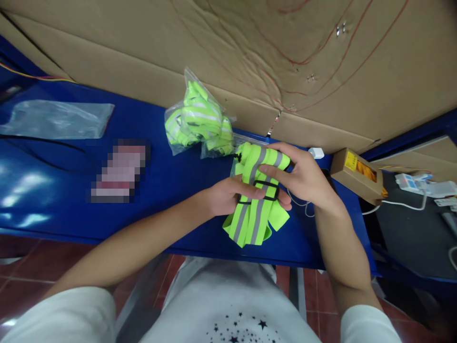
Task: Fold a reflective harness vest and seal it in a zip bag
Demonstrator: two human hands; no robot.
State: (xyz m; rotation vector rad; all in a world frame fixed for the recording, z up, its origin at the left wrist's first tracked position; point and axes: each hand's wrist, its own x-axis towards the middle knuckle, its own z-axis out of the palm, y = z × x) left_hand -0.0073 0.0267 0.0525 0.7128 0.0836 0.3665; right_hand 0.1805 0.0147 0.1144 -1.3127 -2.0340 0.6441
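Note:
Both my hands hold a folded reflective strap (pixel 260 209), neon yellow-green with grey stripes and black buckles, above the front part of the blue table. My left hand (pixel 230 193) grips it from the left, thumb lying over the strap by a black buckle (pixel 267 189). From the upper right, my right hand (pixel 298 174) clasps the folded top, its thumb pressed on the front and other fingers behind. The strap's lower loops hang toward the table edge. Just behind to the left lie clear bags (pixel 200 116) filled with similar yellow-green straps.
An empty-looking clear plastic bag (pixel 60 119) and a pixelated flat object (pixel 119 171) lie at left on the blue table (pixel 171 190). Cardboard with red wires (pixel 228 57) stands behind. At right are a white plug (pixel 316 153), a small cardboard box (pixel 357 174) and a dark side surface (pixel 410 228).

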